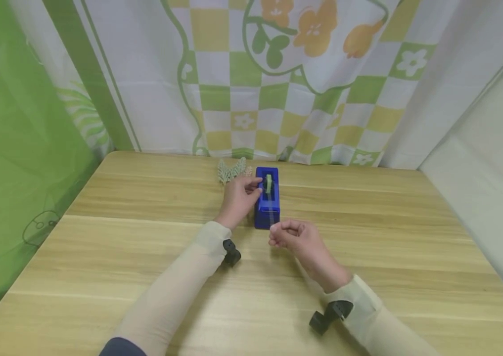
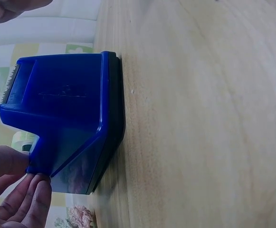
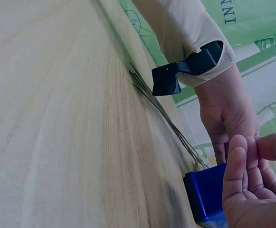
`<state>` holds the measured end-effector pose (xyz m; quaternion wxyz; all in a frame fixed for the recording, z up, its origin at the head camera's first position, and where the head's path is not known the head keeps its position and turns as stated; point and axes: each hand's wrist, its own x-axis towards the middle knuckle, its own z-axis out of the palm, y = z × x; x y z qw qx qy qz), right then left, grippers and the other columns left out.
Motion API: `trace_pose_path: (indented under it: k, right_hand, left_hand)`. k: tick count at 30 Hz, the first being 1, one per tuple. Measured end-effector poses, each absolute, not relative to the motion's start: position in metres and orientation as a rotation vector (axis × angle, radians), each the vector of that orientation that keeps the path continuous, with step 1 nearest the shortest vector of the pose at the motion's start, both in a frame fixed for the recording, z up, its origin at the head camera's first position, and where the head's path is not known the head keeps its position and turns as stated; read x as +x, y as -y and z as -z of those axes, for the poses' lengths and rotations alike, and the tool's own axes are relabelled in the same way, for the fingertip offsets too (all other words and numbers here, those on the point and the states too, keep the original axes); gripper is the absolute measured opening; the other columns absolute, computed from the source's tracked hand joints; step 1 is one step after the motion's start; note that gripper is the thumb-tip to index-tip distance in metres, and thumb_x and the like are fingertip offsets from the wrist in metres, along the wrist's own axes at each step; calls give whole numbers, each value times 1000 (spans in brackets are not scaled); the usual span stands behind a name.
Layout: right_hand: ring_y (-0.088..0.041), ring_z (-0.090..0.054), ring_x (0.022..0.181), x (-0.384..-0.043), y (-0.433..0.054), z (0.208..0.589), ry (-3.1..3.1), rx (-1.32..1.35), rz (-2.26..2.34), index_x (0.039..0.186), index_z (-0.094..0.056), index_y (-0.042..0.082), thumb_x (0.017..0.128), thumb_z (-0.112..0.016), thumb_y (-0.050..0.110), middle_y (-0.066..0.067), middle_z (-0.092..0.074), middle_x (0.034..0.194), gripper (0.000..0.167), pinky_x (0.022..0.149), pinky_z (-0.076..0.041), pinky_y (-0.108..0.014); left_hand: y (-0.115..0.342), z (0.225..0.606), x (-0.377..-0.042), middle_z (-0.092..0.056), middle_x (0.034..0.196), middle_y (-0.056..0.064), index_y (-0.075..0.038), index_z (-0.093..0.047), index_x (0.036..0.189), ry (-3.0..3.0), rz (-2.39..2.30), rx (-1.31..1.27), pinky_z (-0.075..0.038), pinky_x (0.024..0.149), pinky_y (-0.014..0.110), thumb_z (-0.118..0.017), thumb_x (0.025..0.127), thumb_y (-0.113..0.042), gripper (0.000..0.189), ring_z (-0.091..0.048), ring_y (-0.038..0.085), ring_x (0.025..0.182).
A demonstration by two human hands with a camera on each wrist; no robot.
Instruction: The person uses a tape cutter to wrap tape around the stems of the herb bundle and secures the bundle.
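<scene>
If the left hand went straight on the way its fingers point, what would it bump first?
The blue tape dispenser: the left hand's fingertips seem to touch its side, so probably no gap.

A wooden table (image 1: 367, 232), light yellow-brown, has long streaky lines. Behind it hangs a white cloth (image 1: 269, 96) with green and yellow squares, little white flowers and big orange ones. Its folds reach down to the table's back edge. On the left is a green cloth (image 1: 20, 158) with dark letters, on the right a whitish sheet (image 1: 487, 158) with dark marks. The light is soft.
</scene>
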<state>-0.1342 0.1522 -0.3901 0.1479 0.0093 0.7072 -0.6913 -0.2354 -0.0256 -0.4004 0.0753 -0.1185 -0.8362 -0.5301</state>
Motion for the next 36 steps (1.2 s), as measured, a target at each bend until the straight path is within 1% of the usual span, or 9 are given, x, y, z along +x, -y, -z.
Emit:
trace_pose_path:
  k: [5,13,18,25,30,36]
  right_hand:
    - [-7,-73,81,-133,-154,391,-2030,31,1996,113,-65,-13,102,-64,5,-2,-78,90,22,85,-63,-27]
    - [-8,-73,84,-126,-154,390,-2028,37,1958,118,-63,-16,103,-63,5,-4,-78,93,25,88,-63,-28]
    - [-8,-73,85,-122,-154,389,-2036,53,1960,118,-63,-13,103,-63,7,-3,-77,94,25,87,-62,-26]
    - [-8,-73,83,-117,-154,390,-1995,69,1990,112,-65,-10,102,-64,6,0,-77,91,19,85,-62,-26]
    - [-8,-73,82,-115,-153,388,-1984,54,1999,111,-66,-9,102,-64,7,1,-77,90,17,85,-62,-26]
    - [-8,-73,81,-111,-153,387,-1968,38,2008,105,-68,-4,101,-65,4,1,-76,89,9,85,-62,-25]
  left_hand:
    - [25,399,-235,-75,116,17,0,-73,126,2518,1589,-347,-62,95,35,-70,98,-3,28,-74,29,106]
    - [26,400,-235,-75,116,18,1,-73,125,2500,1592,-361,-62,94,36,-70,98,-3,28,-73,29,105]
    - [26,400,-235,-75,116,18,1,-73,125,2496,1586,-364,-62,94,37,-70,97,-3,28,-74,30,104]
    - [25,400,-235,-75,116,18,0,-73,126,2510,1581,-361,-62,94,35,-70,98,-4,28,-73,29,105]
    - [25,400,-236,-75,115,18,1,-73,125,2505,1581,-361,-62,94,36,-69,98,-3,28,-73,29,105]
    - [25,401,-236,-74,116,20,1,-73,125,2499,1596,-366,-62,95,37,-69,98,-3,28,-73,30,106]
